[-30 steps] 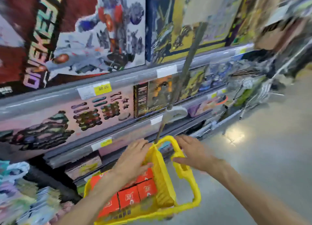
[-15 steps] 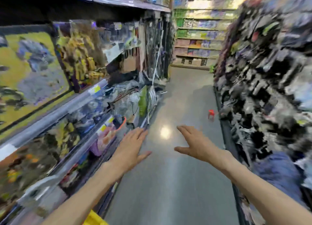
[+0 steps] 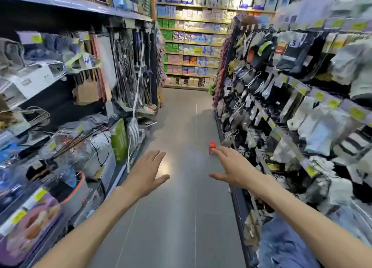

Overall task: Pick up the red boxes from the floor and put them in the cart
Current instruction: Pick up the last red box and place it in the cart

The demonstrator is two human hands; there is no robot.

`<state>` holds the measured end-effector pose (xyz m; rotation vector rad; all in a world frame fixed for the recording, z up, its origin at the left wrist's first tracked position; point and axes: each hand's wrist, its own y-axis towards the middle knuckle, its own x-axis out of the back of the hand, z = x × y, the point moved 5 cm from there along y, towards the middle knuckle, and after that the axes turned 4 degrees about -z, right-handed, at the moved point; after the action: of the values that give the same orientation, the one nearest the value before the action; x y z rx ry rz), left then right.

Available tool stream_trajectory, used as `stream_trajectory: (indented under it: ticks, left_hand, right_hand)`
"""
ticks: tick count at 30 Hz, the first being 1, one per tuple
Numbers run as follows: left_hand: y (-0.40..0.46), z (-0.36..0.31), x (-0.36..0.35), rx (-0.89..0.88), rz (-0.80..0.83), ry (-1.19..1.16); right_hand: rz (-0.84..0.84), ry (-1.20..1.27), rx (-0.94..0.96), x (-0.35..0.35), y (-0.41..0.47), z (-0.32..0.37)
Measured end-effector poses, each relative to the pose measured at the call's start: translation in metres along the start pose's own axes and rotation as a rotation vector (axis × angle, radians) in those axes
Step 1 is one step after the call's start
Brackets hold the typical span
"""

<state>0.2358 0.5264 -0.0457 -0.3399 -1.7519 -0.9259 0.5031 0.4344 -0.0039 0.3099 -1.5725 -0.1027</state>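
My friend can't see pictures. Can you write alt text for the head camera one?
Two empty open hands, left hand and right hand, reach forward down a shop aisle toward a small red box on the grey floor farther ahead. Packed shelves line both sides.

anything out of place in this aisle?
Yes: a small red box sits on the bare floor close to the right-hand rack's base, away from any shelf. Both hands are open and empty. Shelf stock is too blurred to judge.
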Motion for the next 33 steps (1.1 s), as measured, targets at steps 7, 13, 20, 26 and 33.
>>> stream_trajectory:
  ticks: [7,13,20,26,33]
  left_hand:
    - [0.147,0.062,-0.075,-0.026,0.023,-0.029]
    - [0.289,0.11,-0.122,-0.095,0.039,-0.033]
    - [0.454,0.166,-0.191,-0.121,0.096,-0.034]
    - [0.593,0.209,-0.282,-0.109,0.149,-0.021]
    - [0.77,0.249,-0.363,-0.097,0.176,0.009]
  right_hand:
    - [-0.013,-0.011,-0.035,-0.054,0.117,-0.09]
    - [-0.011,-0.014,-0.086,-0.078,0.23,-0.172]
    - [-0.006,-0.001,-0.161,-0.114,0.358,-0.283]
    - [0.012,0.041,-0.193,-0.181,0.471,-0.393]
    - [0.056,0.113,-0.217,-0.244,0.614,-0.535]
